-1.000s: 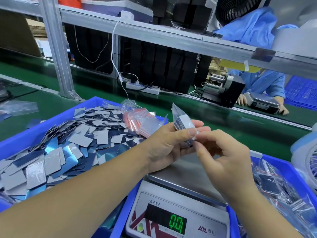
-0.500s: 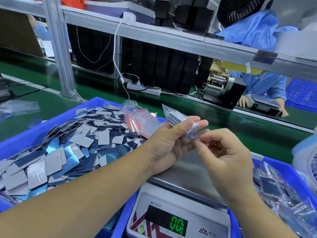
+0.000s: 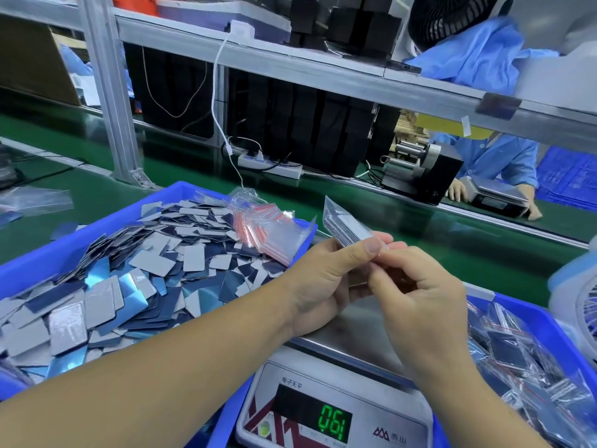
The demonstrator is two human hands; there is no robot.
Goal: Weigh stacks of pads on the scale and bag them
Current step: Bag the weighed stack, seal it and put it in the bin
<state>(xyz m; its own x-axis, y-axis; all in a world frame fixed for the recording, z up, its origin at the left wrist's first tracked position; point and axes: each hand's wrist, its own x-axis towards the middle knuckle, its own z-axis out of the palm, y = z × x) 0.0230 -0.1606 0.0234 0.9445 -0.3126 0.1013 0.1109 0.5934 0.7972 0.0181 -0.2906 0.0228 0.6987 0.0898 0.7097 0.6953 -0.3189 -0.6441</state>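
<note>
The left hand (image 3: pixel 326 279) and right hand (image 3: pixel 416 295) are both pinching the filled zip bag (image 3: pixel 347 229) above the scale (image 3: pixel 339 399).

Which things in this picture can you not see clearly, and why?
- Scale pan: head view, mostly covered by both hands.
- Bag of pads: its mouth is hidden under the left hand and right hand; sealed or not, unclear.
- Pad count in the bag: too small.
- Scale display: bottom edge cuts it; digits blurred.
</note>
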